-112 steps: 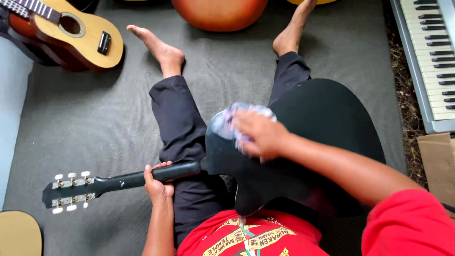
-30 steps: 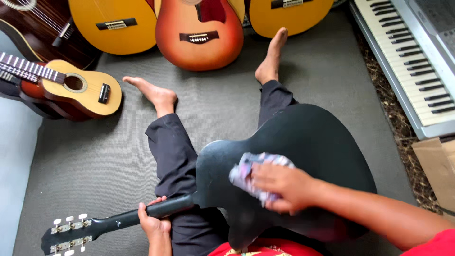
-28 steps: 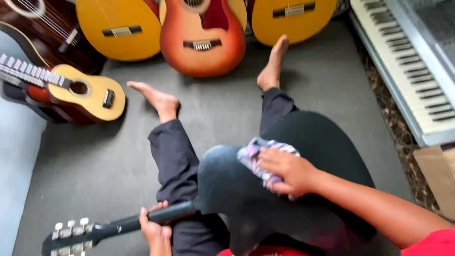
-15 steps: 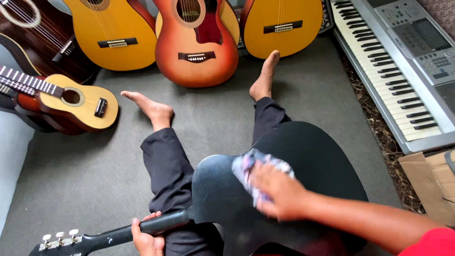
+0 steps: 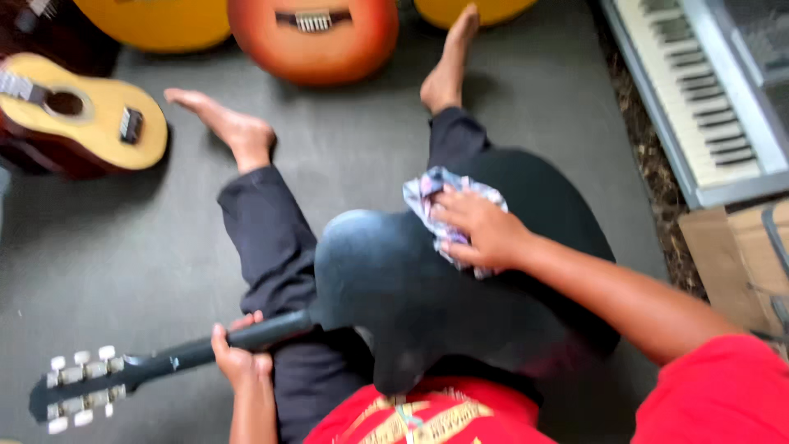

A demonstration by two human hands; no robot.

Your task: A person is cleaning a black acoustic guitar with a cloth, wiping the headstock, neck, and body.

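Black guitar (image 5: 427, 296) face-down across lap, crumpled cloth (image 5: 436, 197) atop

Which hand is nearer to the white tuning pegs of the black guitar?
Left. The left hand grips the neck just beside the tuning pegs; the right hand presses a cloth on the body, farther away.

Small natural-wood guitar (image 5: 90, 115), lying flat on the grey floor mat (image 5: 107, 247), far beyond the left hand and to its left. Sunburst orange guitar body (image 5: 316, 37) at the top edge, beyond both hands, flanked by a yellow guitar body (image 5: 156, 20) on its left and a second yellow body (image 5: 468, 8) on its right. Electronic keyboard (image 5: 699, 90), well right of the right hand. Cardboard box (image 5: 740, 259) just nearer than the keyboard, at the right edge.
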